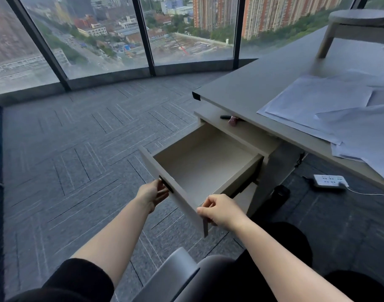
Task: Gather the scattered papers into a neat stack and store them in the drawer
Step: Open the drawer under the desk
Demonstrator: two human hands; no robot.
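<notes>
Drawer (pixel 205 162) pulled fully out beneath the desk's (pixel 263 83) near left corner, interior bare. Left hand (pixel 152 194) at the dark handle (pixel 166 184) on the drawer front, fingertips curled onto it. Right hand (pixel 219 209) pinching the drawer front's near top corner, fingers curled over the edge. Papers (pixel 317 105) spread loosely, overlapping, along the desk's near edge, cut off at the right frame border. Small dark item and reddish item (pixel 232 120) on the shelf above the drawer, too small to identify. Power strip (pixel 329 180) on the carpet under the desk. Stool (pixel 361 25) on the desk's far right, partly cropped.
</notes>
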